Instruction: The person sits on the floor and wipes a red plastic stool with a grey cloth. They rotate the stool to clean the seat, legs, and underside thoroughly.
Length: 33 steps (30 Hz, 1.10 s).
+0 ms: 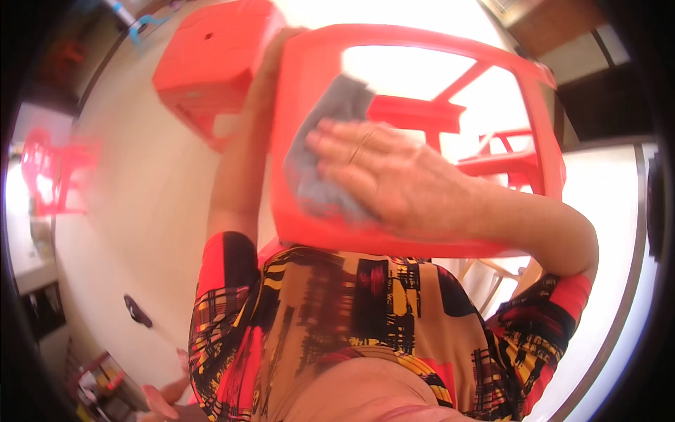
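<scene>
A red plastic stool (pixel 316 39) stands turned before my chest, with one open-framed side facing me. My right hand (pixel 395 174) lies flat on a grey cloth (pixel 337 105), pressing it against the stool's left panel; the fingers point left and look blurred. My left arm reaches up along the stool's left edge. At its far upper corner my left hand (pixel 291 34) grips the rim, its fingers mostly hidden. Through the opening, more red plastic parts (pixel 416 113) show against bright glare.
Another red plastic stool (pixel 211 47) stands beyond my left arm. A red plastic chair (pixel 60 169) is at the far left. One dark slipper (pixel 138 311) lies on the pale floor (pixel 121 221). Bare toes (pixel 158 403) show at lower left. Wooden furniture (pixel 553 26) stands at upper right.
</scene>
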Each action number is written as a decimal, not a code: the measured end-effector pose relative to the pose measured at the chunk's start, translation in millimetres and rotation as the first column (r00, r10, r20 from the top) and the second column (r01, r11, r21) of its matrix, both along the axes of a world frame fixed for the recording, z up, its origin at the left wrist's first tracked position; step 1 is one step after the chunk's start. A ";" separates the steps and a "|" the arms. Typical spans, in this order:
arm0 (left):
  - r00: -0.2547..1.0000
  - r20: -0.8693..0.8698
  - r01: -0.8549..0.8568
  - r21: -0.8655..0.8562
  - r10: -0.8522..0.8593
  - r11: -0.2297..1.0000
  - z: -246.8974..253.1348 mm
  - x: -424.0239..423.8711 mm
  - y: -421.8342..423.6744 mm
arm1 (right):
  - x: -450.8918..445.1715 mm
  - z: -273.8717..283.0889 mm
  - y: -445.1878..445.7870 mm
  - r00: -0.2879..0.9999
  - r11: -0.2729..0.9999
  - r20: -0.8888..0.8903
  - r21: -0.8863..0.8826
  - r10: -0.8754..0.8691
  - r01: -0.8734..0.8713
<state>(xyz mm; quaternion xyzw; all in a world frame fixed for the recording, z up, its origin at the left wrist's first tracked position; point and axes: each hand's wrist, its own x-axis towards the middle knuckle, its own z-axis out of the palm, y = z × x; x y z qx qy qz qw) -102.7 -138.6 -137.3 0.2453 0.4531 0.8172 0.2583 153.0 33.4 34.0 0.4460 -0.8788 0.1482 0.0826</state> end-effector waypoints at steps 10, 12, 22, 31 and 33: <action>0.958 -0.260 -0.183 -0.240 0.118 0.953 12.9 58.8 7.4 | 66.3 10.8 -0.4 0.972 0.986 -0.230 0.142 -0.055 0.089; 0.943 -0.301 -0.223 -0.249 0.143 0.943 16.7 61.0 10.0 | 82.9 -5.6 14.6 0.921 0.989 -0.376 0.061 -0.102 0.135; 0.925 -0.224 -0.352 -0.204 0.307 0.913 18.1 20.5 5.3 | 171.6 -20.9 137.7 0.724 0.828 -0.513 0.046 -0.461 0.560; 0.915 -0.187 -0.391 -0.191 0.358 0.900 12.5 25.0 5.9 | 153.6 0.0 242.7 0.438 0.614 -0.507 -0.252 -0.742 0.748; 0.906 -0.197 -0.409 -0.188 0.374 0.893 17.1 23.7 3.7 | 149.7 -0.1 249.1 0.378 0.493 -0.408 -0.226 -0.831 0.840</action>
